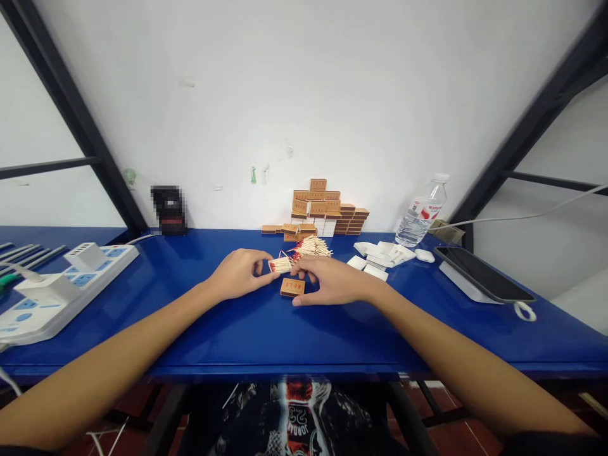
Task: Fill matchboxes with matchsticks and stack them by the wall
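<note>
My left hand (239, 273) and my right hand (331, 280) meet at the middle of the blue table (247, 329). Between their fingertips they hold a small white tray filled with red-tipped matches (280, 265). A brown matchbox sleeve (292, 287) lies flat on the table just below, next to my right thumb. A loose heap of matches (311, 247) lies right behind the hands. Behind that heap, against the wall, is a stack of brown matchboxes (323, 209).
Several empty white trays (380, 256) lie right of the hands, with a plastic water bottle (422, 214) behind them. A phone (482, 273) rests on a white stand at far right. A white power strip (57, 288) lies at the left, and a dark device (168, 210) stands by the wall.
</note>
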Demonstrator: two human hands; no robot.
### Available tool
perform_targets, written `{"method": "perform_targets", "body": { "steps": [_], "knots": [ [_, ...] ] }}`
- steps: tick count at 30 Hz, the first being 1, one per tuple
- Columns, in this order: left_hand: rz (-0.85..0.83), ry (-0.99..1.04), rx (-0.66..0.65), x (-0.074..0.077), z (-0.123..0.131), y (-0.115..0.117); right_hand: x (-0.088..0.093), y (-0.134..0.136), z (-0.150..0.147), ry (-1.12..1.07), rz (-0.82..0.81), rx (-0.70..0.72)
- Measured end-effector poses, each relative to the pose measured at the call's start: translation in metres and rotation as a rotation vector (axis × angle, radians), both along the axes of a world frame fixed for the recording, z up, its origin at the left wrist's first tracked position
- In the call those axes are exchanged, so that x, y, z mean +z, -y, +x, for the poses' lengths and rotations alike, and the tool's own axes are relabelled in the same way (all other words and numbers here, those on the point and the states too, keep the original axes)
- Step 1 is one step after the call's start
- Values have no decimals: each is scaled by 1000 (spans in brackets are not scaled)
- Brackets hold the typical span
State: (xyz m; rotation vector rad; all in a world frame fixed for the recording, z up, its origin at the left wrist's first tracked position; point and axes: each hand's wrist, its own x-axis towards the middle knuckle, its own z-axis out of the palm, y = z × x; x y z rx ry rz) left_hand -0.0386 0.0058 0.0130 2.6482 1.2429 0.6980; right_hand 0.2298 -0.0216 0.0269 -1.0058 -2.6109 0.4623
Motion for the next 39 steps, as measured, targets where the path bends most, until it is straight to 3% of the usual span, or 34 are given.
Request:
{"method": "perform_targets", "body": {
  "steps": [5, 12, 24, 39],
  "knots": [
    [85, 20, 7, 0, -2, -4, 1, -4, 4, 29, -30, -43],
    [64, 53, -19, -2, -6, -9, 4, -22, 21, -89, 190, -212],
    [-37, 99, -85, -1, -5, -8, -1, -20, 20, -47, 230, -173],
    [-49, 106, -135, -1, -11, -10, 4, -19, 22, -104, 205, -57]
  ]
}}
